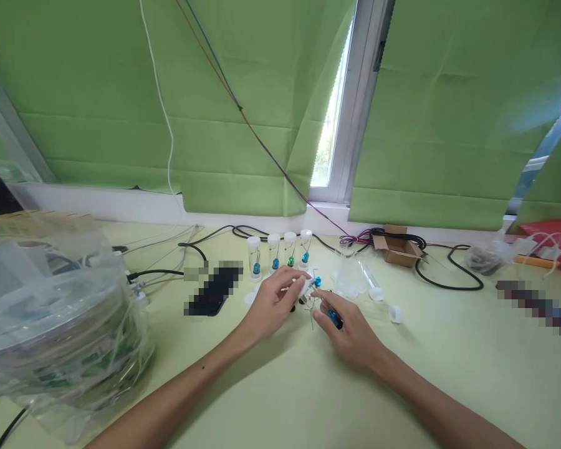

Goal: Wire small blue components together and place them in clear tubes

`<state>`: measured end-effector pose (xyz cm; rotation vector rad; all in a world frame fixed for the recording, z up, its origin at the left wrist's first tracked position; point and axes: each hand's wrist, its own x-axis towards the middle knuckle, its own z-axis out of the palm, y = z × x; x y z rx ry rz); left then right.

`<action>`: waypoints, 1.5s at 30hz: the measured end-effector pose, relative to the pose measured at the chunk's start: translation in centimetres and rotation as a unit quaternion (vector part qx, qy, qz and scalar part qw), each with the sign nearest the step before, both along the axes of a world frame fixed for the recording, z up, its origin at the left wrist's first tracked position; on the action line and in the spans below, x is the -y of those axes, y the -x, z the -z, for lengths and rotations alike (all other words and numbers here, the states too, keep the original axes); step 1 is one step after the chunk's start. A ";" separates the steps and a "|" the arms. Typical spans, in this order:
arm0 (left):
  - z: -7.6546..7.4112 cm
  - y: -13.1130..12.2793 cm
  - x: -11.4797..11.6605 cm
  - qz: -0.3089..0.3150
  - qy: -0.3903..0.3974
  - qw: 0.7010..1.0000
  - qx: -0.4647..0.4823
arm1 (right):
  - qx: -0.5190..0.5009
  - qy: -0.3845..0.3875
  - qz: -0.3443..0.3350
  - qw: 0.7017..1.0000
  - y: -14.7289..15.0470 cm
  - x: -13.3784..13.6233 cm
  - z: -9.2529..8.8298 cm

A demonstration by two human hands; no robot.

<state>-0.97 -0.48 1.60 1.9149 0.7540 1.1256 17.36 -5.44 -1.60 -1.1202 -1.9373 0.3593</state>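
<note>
My left hand (275,302) is closed on a small clear piece with a white end (305,288), perhaps a capped tube; its fingers partly cover it. From the other side my right hand (355,330) reaches in, index finger and thumb bent toward this piece and a thin metal rod (312,318). A blue and black object (335,318) shows by the right palm; whether it is held I cannot tell. Just beyond the fingers lies a small blue part (316,282) with a bent wire. Several upright clear tubes with white caps (273,255) hold blue or green parts with wires.
Right of my hands lie clear tubes (368,279), a white cap (395,313) and a clear plastic bag (348,274). A phone (215,290) lies left. A bagged reel (60,337) fills the left side. Behind are a cardboard box (397,249) and black cables (453,287).
</note>
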 end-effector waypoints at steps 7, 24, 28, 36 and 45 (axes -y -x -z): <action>0.0 0.0 -0.2 -0.013 -0.017 0.999 -0.026 | 0.010 0.001 -0.001 1.000 0.0 0.2 -0.3; 0.1 0.0 0.0 -0.047 -0.087 0.987 -0.128 | 0.024 0.014 -0.003 1.000 0.1 0.1 0.1; 0.0 0.0 0.1 -0.043 -0.119 0.982 -0.140 | 0.024 0.014 -0.004 1.000 0.1 0.1 0.2; -0.1 0.2 0.1 -0.033 -0.148 0.978 -0.144 | 0.030 0.010 -0.005 0.999 0.0 0.0 0.3; -0.2 0.2 0.4 -0.021 -0.159 0.975 -0.156 | 0.030 0.011 -0.002 0.999 0.0 0.2 0.3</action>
